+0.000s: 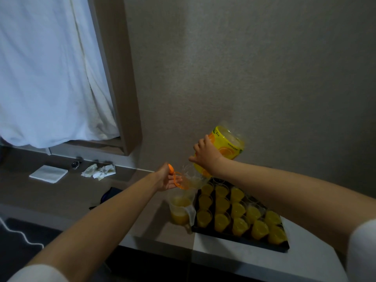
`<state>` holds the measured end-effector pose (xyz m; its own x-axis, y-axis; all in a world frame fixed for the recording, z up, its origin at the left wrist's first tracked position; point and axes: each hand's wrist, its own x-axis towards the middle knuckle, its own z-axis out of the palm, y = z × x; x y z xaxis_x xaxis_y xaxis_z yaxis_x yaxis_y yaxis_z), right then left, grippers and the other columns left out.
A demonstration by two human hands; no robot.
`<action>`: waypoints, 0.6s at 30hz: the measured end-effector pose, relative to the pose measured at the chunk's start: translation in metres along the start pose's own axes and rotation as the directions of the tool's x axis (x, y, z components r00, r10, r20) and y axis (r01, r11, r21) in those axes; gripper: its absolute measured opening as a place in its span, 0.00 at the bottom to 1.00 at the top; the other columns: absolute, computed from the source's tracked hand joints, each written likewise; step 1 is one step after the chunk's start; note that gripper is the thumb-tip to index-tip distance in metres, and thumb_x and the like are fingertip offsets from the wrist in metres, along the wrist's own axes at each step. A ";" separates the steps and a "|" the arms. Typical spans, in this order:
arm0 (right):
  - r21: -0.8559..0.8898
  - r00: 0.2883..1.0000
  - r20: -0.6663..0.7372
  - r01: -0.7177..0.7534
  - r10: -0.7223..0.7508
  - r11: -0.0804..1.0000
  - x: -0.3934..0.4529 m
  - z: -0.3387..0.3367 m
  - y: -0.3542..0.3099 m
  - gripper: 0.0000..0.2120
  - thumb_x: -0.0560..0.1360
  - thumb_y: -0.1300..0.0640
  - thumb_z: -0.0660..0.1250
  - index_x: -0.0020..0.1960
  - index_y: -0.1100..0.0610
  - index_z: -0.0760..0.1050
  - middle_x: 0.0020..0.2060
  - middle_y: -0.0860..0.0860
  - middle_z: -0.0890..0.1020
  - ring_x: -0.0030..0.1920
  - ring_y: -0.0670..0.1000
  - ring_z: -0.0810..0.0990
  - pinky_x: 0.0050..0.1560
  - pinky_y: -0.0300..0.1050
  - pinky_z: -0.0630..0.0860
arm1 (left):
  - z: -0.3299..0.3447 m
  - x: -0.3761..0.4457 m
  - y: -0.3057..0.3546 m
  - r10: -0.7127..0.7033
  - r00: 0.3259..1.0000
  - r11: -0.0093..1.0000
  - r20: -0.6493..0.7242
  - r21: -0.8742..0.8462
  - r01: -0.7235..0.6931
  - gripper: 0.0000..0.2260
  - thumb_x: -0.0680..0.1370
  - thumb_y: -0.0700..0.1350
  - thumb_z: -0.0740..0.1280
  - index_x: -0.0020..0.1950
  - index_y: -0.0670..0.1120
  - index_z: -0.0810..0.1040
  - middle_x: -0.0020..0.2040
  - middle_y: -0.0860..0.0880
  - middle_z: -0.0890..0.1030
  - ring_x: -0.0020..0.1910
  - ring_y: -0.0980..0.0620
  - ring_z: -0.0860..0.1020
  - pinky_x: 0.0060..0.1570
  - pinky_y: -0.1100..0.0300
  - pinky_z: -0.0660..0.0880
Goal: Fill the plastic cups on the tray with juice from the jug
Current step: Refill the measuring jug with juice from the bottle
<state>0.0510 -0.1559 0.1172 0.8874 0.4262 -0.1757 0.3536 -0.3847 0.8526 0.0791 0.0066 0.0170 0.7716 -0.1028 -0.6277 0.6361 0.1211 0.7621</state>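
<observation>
Looks like a refill: the big juice bottle is upended over the jug, which sits on the table touching the tray of filled cups. Right hand grips the bottle's side; left hand holds its orange handle, both arms stretched forward.

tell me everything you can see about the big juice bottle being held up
The juice bottle is a large clear plastic one with a yellow label printed with orange slices. It is tipped steeply, neck down, base up toward the wall, above the clear jug beside the tray. The upturned end looks empty. The right hand holds its body; the left hand holds an orange handle ring at its neck.
</observation>
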 end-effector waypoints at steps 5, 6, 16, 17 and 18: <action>0.009 1.000 0.013 -0.011 0.011 1.000 -0.001 -0.003 -0.001 0.25 0.86 0.49 0.56 0.82 0.44 0.56 0.76 0.62 0.65 0.74 0.66 0.65 0.74 0.69 0.59 | -0.001 0.000 -0.001 -0.012 1.000 1.000 0.000 -0.008 0.012 0.11 0.79 0.39 0.52 0.38 0.41 0.68 0.42 0.41 0.79 0.39 0.45 0.79 0.41 0.53 0.76; 0.013 1.000 0.020 -0.008 0.008 1.000 -0.001 -0.003 -0.001 0.25 0.86 0.49 0.56 0.82 0.44 0.56 0.76 0.62 0.64 0.75 0.66 0.65 0.74 0.69 0.59 | -0.001 0.000 -0.001 -0.016 1.000 1.000 0.002 -0.009 0.016 0.11 0.79 0.39 0.52 0.38 0.40 0.69 0.42 0.41 0.79 0.39 0.45 0.78 0.41 0.53 0.76; 0.095 0.998 0.061 -0.029 0.023 0.995 0.004 0.001 -0.004 0.28 0.85 0.47 0.60 0.82 0.43 0.54 0.76 0.61 0.65 0.75 0.66 0.65 0.74 0.67 0.59 | -0.005 0.007 0.002 0.000 1.000 1.000 -0.023 0.013 0.000 0.10 0.77 0.39 0.53 0.38 0.41 0.68 0.43 0.41 0.79 0.33 0.46 0.82 0.41 0.54 0.76; 0.108 0.998 0.063 -0.032 0.026 0.994 0.004 0.003 -0.003 0.27 0.85 0.47 0.59 0.82 0.43 0.54 0.76 0.61 0.65 0.75 0.66 0.65 0.74 0.67 0.59 | -0.006 0.007 0.003 -0.002 1.000 1.000 -0.022 0.015 0.002 0.10 0.77 0.39 0.53 0.39 0.41 0.69 0.43 0.41 0.79 0.36 0.46 0.81 0.42 0.53 0.77; 0.126 0.998 0.064 -0.033 0.026 0.991 0.005 0.004 -0.003 0.27 0.85 0.48 0.58 0.82 0.43 0.55 0.75 0.61 0.66 0.74 0.66 0.65 0.74 0.66 0.59 | -0.007 0.008 0.004 -0.005 1.000 1.000 -0.022 0.018 0.006 0.10 0.77 0.39 0.53 0.39 0.41 0.69 0.43 0.41 0.79 0.38 0.46 0.81 0.43 0.53 0.77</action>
<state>0.0555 -0.1558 0.1117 0.9132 0.3632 -0.1848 0.3581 -0.4989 0.7892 0.0873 0.0128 0.0138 0.7680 -0.0815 -0.6352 0.6404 0.1024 0.7611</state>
